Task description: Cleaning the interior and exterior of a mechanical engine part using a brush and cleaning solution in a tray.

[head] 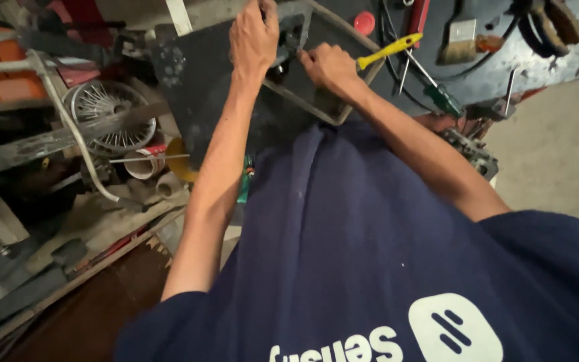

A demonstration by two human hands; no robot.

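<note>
My left hand (254,37) is closed over a dark metal part (289,40) at the top of a shallow rectangular metal tray (309,107) on a dark workbench. My right hand (330,67) sits just to the right of it, gripping a yellow-handled screwdriver (390,50) whose handle sticks out to the right. The tip and the part between the hands are hidden by my fingers. My dark blue shirt fills the lower frame.
A green-handled screwdriver (440,97), a paintbrush (460,37), a red cap (364,22) and cables lie on the bench (504,74). At left are a spoked wheel (105,117), a tape roll (145,161), pipes and scrap wood. Concrete floor (557,147) at right.
</note>
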